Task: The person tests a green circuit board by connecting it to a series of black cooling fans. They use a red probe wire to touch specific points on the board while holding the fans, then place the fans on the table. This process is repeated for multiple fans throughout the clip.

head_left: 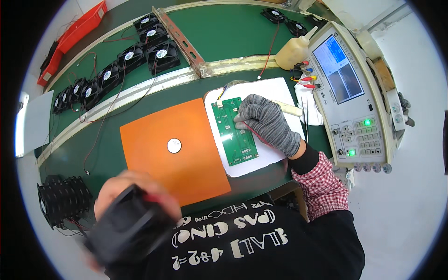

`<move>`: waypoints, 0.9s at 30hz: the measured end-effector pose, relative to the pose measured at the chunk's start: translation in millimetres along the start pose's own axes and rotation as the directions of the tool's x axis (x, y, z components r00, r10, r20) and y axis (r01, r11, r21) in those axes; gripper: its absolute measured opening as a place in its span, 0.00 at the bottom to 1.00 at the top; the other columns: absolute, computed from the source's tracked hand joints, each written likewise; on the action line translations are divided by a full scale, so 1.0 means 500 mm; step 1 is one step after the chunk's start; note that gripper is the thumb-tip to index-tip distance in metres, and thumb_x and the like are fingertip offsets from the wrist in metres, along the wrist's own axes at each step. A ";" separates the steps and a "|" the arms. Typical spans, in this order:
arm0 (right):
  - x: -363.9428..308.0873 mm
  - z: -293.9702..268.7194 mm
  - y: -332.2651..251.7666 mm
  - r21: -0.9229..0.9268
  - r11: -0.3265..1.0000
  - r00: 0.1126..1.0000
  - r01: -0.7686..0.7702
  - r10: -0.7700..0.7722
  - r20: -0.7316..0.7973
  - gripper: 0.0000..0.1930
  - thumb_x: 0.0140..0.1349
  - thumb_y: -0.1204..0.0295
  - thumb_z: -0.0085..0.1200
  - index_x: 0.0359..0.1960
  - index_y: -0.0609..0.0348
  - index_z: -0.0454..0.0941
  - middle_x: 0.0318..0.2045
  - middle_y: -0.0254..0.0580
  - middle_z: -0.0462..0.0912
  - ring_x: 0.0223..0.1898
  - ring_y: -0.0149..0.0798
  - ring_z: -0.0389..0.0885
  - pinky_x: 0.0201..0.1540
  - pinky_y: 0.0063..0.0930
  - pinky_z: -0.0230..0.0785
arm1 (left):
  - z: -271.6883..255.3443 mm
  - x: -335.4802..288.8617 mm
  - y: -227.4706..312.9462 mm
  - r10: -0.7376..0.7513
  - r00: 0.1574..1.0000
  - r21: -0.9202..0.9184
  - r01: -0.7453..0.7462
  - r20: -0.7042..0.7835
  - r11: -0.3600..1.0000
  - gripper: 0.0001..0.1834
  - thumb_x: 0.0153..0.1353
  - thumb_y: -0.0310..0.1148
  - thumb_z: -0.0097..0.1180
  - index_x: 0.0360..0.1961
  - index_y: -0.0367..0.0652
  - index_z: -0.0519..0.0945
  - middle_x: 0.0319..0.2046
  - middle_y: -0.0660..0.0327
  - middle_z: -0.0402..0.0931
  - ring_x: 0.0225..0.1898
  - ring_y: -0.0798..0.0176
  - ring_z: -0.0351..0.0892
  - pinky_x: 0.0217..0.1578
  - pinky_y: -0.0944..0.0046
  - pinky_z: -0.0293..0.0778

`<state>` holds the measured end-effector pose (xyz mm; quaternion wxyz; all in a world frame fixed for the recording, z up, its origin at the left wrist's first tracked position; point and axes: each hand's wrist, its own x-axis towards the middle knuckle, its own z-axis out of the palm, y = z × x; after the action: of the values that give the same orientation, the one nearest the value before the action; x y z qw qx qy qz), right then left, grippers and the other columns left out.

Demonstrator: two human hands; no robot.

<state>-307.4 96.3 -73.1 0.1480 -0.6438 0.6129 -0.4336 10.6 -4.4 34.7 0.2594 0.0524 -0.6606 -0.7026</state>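
My left hand [123, 184], bare and smeared by motion, grips a black cooling fan [133, 228] close to my body at the lower left. My right hand [267, 122], in a grey striped glove, has its fingers pinched together over a green circuit board [225, 127]. A thin red wire [255, 134] runs from those fingertips back under the hand; its tip is hidden. The board lies on a white pad [273, 161], with a small cable plugged in at its upper left corner. Left of the pad is an orange sheet [149, 133] bearing a round white disc [174, 145].
A tester with a lit screen [338, 69] stands at the right, with coloured clip leads [308, 77] and a yellowish squeeze bottle [291, 52] beside it. Tweezers [306, 116] lie on a white cloth. Several fans [108, 74] sit beyond a metal rail; a fan stack [64, 200] stands lower left.
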 end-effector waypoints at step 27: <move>-0.010 0.009 -0.016 0.062 0.983 0.984 -0.175 0.176 -0.015 0.09 0.48 0.85 0.64 0.32 0.62 0.83 0.32 0.38 0.78 0.36 0.34 0.79 0.40 0.25 0.73 | -0.081 0.004 -0.163 -0.051 0.996 0.748 -0.019 0.070 0.664 0.64 0.20 0.40 0.81 0.66 0.42 0.63 0.60 0.60 0.71 0.56 0.51 0.63 0.60 0.54 0.61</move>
<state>-298.1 100.9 -71.9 0.1987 -0.5779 0.6553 -0.4440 1.4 -42.3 -47.7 0.1804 0.1300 -0.9004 -0.3739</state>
